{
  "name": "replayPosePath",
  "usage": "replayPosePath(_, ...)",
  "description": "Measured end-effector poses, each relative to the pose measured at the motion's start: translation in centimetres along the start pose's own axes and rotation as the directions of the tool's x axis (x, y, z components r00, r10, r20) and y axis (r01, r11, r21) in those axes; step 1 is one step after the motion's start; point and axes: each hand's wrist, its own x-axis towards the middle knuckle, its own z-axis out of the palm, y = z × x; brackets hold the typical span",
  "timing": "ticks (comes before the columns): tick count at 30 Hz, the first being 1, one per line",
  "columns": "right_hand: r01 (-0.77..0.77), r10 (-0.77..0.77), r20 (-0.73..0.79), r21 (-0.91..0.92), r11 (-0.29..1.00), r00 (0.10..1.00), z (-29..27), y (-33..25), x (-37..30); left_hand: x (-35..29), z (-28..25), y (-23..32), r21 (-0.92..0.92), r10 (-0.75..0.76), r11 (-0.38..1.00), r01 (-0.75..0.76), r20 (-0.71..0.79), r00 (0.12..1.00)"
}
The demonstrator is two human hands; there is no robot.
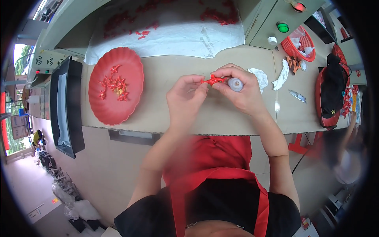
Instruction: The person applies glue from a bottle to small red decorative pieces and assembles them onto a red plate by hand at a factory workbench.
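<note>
Take the small red figure as the centre of a clock, with twelve pointing away from the person; it is up in the hands, over the pale table. At nine, the left hand pinches its near end between thumb and fingertips, the other fingers curled loosely. At three, the right hand has its thumb and forefinger closed about the figure's other end, and the same hand grips a whitish bottle, whose tan tip faces up toward the camera.

Further out at nine is a red plate with a scalloped rim, bearing a cluster of red pieces near its middle. Beyond the plate, between eight and nine, is a long black tray with a pale lining. From ten to twelve spreads a white sheet with more red bits scattered over it.

At two are a green button on a grey-green cabinet and, farther out, a red basket holding white scraps. Toward three, a crumpled tissue lies on the table, with a knife blade just past three and a black bag farther off. A red apron fills six.
</note>
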Motion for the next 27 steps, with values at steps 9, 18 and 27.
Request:
replayPosePath(9,0.075,-0.075,-0.03,-0.027,0.997,0.997,0.1,0.2,0.0,0.0,0.8,-0.1,-0.071,-0.006,0.997,0.003,-0.049,0.999)
replayPosePath(18,0.085,-0.084,-0.027,0.002,0.996,0.996,-0.2,0.5,0.1,0.1,1.2,0.0,-0.072,0.019,0.997,-0.025,-0.071,0.997)
replayPosePath(27,0.074,-0.074,-0.015,0.024,0.997,0.997,-0.2,0.4,0.0,-0.2,1.2,0.0,-0.051,0.021,0.998,-0.025,-0.075,0.997)
